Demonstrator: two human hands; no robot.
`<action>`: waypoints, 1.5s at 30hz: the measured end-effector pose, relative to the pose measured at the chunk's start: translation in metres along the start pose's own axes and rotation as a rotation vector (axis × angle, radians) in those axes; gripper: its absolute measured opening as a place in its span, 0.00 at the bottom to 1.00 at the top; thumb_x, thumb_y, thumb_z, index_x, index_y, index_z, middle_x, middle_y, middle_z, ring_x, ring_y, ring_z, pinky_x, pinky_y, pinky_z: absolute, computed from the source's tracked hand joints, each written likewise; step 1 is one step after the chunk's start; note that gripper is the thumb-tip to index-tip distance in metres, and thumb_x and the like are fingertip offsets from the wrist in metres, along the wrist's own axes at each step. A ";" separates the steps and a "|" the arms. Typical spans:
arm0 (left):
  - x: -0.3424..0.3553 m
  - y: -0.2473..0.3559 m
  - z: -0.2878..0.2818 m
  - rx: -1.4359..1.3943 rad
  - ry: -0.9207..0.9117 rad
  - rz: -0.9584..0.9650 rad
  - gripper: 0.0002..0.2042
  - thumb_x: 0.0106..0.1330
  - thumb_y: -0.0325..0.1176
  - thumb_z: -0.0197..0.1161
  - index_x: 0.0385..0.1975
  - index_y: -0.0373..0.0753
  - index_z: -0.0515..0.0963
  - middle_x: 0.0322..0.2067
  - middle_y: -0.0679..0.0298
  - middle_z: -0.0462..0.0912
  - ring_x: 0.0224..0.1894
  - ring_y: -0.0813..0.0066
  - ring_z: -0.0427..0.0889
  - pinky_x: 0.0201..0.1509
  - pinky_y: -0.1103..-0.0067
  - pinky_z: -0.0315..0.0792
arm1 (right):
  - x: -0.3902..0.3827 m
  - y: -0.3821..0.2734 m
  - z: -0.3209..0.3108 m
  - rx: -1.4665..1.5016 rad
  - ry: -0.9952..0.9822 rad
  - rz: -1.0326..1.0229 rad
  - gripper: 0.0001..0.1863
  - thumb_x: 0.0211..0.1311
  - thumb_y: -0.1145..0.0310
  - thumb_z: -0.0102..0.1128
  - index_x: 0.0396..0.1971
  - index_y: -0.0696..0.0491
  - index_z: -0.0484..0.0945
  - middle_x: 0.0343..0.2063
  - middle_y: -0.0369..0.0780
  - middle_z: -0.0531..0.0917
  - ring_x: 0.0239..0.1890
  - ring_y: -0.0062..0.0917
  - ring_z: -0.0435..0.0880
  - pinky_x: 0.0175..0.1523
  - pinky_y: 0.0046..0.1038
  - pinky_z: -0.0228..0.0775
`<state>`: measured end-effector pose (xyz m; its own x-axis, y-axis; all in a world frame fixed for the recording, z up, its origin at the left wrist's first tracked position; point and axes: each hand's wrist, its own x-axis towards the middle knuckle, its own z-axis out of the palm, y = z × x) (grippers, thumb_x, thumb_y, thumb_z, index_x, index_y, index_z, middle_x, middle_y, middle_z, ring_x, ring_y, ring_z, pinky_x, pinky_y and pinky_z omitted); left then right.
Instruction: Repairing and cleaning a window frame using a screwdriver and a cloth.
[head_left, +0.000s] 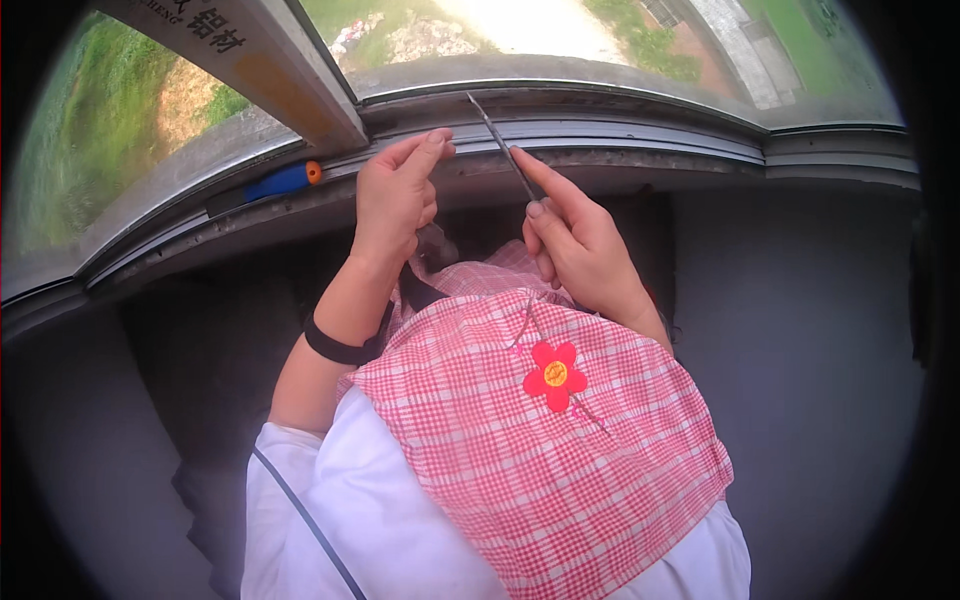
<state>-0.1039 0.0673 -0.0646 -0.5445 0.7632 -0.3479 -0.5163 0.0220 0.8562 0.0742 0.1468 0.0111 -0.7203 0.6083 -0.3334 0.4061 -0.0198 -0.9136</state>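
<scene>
My right hand [585, 245] is closed round the lower part of a slim metal rod [502, 148] with a pointed tip. Its index finger stretches along the rod, and the tip points up and left toward the window track. Left of it, my left hand [398, 195] is held up with thumb and index finger pinched together and the other fingers curled. Whatever that pinch may hold is too small to make out. The two hands are apart, both just in front of the windowsill. The rod does not touch my left hand.
A blue-handled tool [283, 182] with an orange end lies in the window track left of my left hand. The metal window frame [640, 135] runs across ahead, with a slanting frame post [270, 75] at upper left. A red checked apron [470, 370] covers my front.
</scene>
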 end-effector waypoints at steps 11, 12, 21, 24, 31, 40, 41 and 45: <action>0.027 -0.022 -0.016 -0.420 0.216 -0.180 0.13 0.65 0.32 0.64 0.41 0.28 0.73 0.39 0.46 0.82 0.14 0.89 0.57 0.15 0.87 0.53 | -0.003 0.024 0.013 -0.160 0.005 0.037 0.26 0.67 0.76 0.46 0.65 0.45 0.68 0.19 0.34 0.73 0.19 0.15 0.69 0.29 0.22 0.66; 0.026 -0.022 -0.016 -0.427 0.206 -0.190 0.13 0.65 0.32 0.65 0.40 0.28 0.73 0.39 0.46 0.82 0.14 0.89 0.57 0.15 0.87 0.54 | -0.003 0.025 0.014 -0.152 0.015 0.052 0.26 0.67 0.76 0.46 0.65 0.44 0.68 0.19 0.34 0.73 0.19 0.15 0.70 0.30 0.22 0.67; 0.022 -0.040 -0.020 -0.444 0.162 -0.232 0.14 0.64 0.31 0.66 0.42 0.26 0.74 0.40 0.46 0.82 0.14 0.89 0.58 0.16 0.87 0.54 | -0.006 0.039 0.023 -0.240 0.070 0.048 0.26 0.66 0.76 0.49 0.64 0.43 0.69 0.19 0.35 0.73 0.23 0.16 0.72 0.34 0.21 0.68; 0.019 -0.045 -0.019 -0.429 0.203 -0.224 0.11 0.64 0.32 0.66 0.39 0.33 0.75 0.40 0.48 0.83 0.14 0.90 0.56 0.15 0.89 0.54 | -0.006 0.044 0.024 -0.212 0.064 0.063 0.26 0.66 0.76 0.49 0.64 0.44 0.69 0.19 0.35 0.73 0.23 0.15 0.72 0.34 0.20 0.68; 0.018 -0.057 -0.019 -0.418 0.221 -0.145 0.13 0.64 0.28 0.64 0.42 0.25 0.74 0.38 0.49 0.83 0.14 0.90 0.57 0.16 0.86 0.53 | -0.004 0.050 0.027 -0.200 0.049 0.038 0.26 0.66 0.77 0.49 0.64 0.45 0.69 0.18 0.34 0.72 0.22 0.14 0.71 0.33 0.19 0.67; 0.014 -0.062 -0.015 -0.417 0.262 -0.122 0.11 0.64 0.26 0.63 0.41 0.24 0.75 0.35 0.49 0.83 0.14 0.89 0.58 0.17 0.85 0.54 | -0.006 0.054 0.031 -0.188 0.033 0.046 0.26 0.66 0.77 0.49 0.64 0.45 0.69 0.17 0.33 0.71 0.22 0.14 0.71 0.33 0.19 0.67; 0.014 -0.062 -0.014 -0.415 0.254 -0.117 0.11 0.64 0.26 0.62 0.41 0.24 0.75 0.35 0.49 0.83 0.14 0.88 0.59 0.17 0.85 0.54 | -0.006 0.054 0.031 -0.188 0.035 0.049 0.26 0.66 0.77 0.49 0.64 0.45 0.69 0.17 0.33 0.71 0.22 0.14 0.71 0.33 0.19 0.67; 0.014 -0.061 -0.009 -0.420 0.261 -0.126 0.09 0.64 0.24 0.63 0.39 0.25 0.75 0.35 0.48 0.83 0.15 0.88 0.60 0.17 0.87 0.55 | -0.006 0.055 0.032 -0.210 0.039 0.038 0.26 0.66 0.77 0.49 0.63 0.45 0.70 0.17 0.33 0.72 0.22 0.14 0.71 0.33 0.19 0.67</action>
<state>-0.0857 0.0710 -0.1255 -0.5802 0.5831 -0.5687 -0.7806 -0.1986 0.5927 0.0829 0.1173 -0.0445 -0.6816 0.6404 -0.3541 0.5439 0.1197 -0.8305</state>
